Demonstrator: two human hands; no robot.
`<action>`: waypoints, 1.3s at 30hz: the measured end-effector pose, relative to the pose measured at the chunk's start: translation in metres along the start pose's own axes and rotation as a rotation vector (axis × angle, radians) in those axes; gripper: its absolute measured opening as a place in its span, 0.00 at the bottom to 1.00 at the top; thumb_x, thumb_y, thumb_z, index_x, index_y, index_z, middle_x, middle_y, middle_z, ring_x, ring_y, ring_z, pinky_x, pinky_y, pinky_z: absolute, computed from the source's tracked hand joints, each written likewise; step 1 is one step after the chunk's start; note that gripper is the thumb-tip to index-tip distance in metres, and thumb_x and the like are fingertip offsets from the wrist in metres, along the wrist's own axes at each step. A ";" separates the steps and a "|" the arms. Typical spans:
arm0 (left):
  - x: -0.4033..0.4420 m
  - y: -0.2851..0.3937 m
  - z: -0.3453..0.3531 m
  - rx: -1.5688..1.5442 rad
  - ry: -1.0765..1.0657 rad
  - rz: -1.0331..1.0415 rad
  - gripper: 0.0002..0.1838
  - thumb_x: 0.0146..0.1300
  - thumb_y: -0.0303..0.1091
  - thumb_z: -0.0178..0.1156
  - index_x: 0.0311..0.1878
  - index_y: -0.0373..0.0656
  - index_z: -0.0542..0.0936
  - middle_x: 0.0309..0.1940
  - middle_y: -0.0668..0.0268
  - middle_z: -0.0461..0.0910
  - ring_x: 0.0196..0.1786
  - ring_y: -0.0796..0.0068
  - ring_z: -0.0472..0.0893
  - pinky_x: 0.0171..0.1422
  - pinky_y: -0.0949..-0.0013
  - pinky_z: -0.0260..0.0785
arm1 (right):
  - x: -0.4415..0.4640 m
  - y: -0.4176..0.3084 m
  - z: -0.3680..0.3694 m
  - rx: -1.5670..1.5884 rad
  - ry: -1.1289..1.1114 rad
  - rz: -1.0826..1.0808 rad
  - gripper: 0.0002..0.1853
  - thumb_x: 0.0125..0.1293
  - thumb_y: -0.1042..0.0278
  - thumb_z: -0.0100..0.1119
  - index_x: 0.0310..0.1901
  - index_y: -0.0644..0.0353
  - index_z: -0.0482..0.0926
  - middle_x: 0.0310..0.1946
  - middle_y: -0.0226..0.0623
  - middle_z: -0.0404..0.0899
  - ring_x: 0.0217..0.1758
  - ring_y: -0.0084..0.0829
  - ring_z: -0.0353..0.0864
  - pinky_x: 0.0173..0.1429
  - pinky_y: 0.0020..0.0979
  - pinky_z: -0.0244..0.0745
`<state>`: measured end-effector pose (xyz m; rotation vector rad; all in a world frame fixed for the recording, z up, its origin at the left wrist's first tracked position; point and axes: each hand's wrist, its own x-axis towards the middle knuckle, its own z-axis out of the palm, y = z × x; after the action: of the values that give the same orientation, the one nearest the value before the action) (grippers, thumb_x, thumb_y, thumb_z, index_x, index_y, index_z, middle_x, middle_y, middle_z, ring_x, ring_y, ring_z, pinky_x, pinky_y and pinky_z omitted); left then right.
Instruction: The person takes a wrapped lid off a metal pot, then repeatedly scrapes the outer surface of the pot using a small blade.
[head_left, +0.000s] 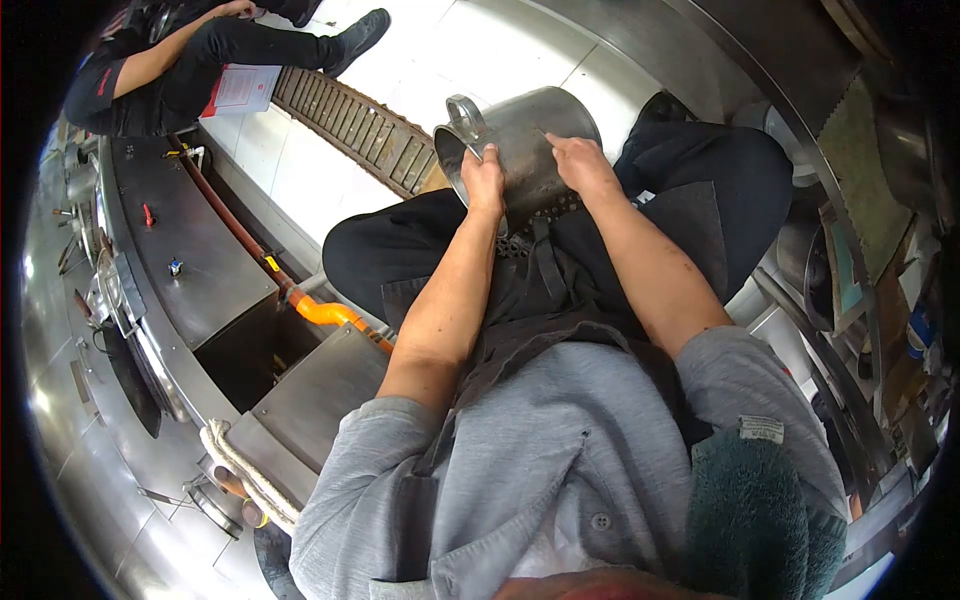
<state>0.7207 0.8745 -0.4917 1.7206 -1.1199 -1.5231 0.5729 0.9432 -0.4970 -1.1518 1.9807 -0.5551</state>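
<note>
A grey metal pot (535, 125) with a loop handle (462, 112) lies tilted on its side above my lap, its mouth toward the left. My left hand (484, 182) is closed around the pot's rim, with the thumb on the outside; a thin bright edge shows by the thumb. My right hand (583, 166) rests against the pot's outer wall, fingers curled and the tips pinched together. Something thin and dark may show at those fingertips, too small to name. Part of a perforated metal piece (560, 207) shows under the pot.
A slatted floor drain (350, 130) crosses the white tiles (440, 45). Another person's leg (265, 48) and a printed sheet (245, 88) are at upper left. A steel stove counter (150, 230) with an orange pipe (325, 310) runs along the left; shelving with pans (805, 250) stands right.
</note>
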 end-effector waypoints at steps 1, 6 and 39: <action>0.001 -0.001 -0.001 0.002 -0.002 0.005 0.13 0.65 0.31 0.53 0.49 0.33 0.74 0.39 0.59 0.79 0.39 0.70 0.76 0.46 0.66 0.69 | -0.003 -0.004 0.001 -0.025 -0.026 -0.035 0.18 0.67 0.67 0.48 0.58 0.50 0.75 0.48 0.50 0.78 0.53 0.48 0.76 0.59 0.42 0.70; 0.010 -0.011 -0.003 0.069 0.004 0.045 0.13 0.65 0.31 0.52 0.49 0.33 0.74 0.39 0.59 0.79 0.39 0.71 0.76 0.46 0.66 0.68 | 0.006 0.002 -0.003 -0.049 -0.089 0.028 0.19 0.69 0.67 0.46 0.61 0.46 0.73 0.51 0.44 0.78 0.55 0.47 0.75 0.61 0.42 0.70; 0.027 -0.005 -0.003 -0.002 0.031 -0.003 0.12 0.65 0.32 0.53 0.48 0.35 0.74 0.32 0.66 0.75 0.33 0.74 0.73 0.37 0.68 0.66 | -0.004 0.003 0.007 0.021 -0.038 -0.031 0.19 0.67 0.66 0.47 0.59 0.52 0.74 0.50 0.48 0.78 0.55 0.47 0.76 0.61 0.41 0.69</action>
<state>0.7244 0.8531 -0.5085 1.7393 -1.1010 -1.4937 0.5781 0.9483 -0.5015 -1.1736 1.9234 -0.5647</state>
